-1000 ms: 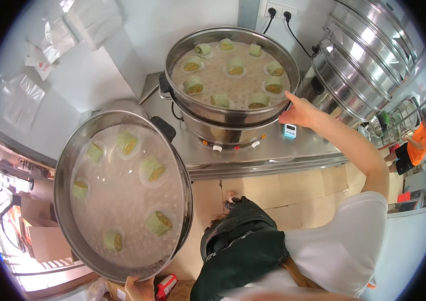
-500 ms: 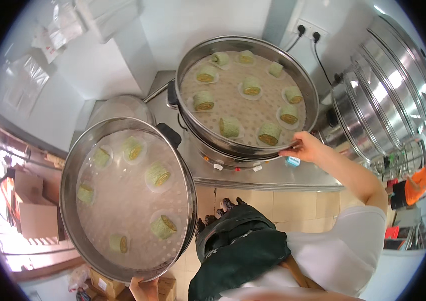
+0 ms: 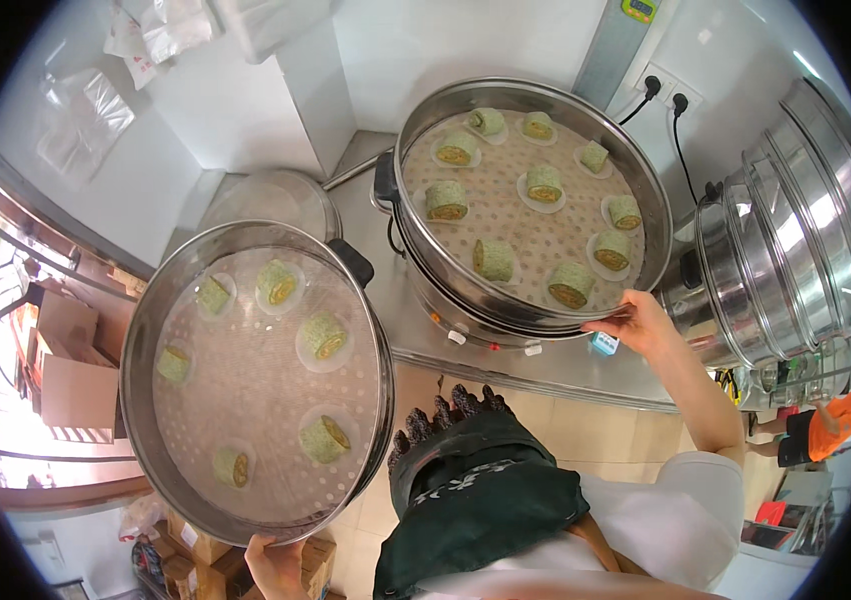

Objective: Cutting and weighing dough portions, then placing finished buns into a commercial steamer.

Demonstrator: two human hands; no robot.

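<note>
My left hand [image 3: 278, 568] grips the near edge of a round metal steamer tray [image 3: 382, 440], held at the left, with a black handle on its far side. Several green rolls with yellowish filling, such as one roll [image 3: 323, 335], sit on round papers in it. My right hand [image 3: 635, 325] is closed at the near right rim of a second steamer tray [image 3: 661, 200], its fingers partly hidden. That tray stands on a round steamer base [image 3: 465, 310] on the counter. It too holds several green rolls on papers over a dotted liner, among them a roll [image 3: 493, 260].
Behind the left tray lies a round metal lid [image 3: 275, 195] on the steel counter [image 3: 575, 375]. More steel steamer tiers [image 3: 745, 270] are stacked at right, below two black plugs [image 3: 665, 95]. Cardboard boxes [image 3: 75, 395] stand at left. A person in orange [image 3: 838, 420] is far right.
The left tray has shifted left, away from the steamer on the counter. My right hand stays at the other tray's rim. The haze has thinned, and the view has turned slightly.
</note>
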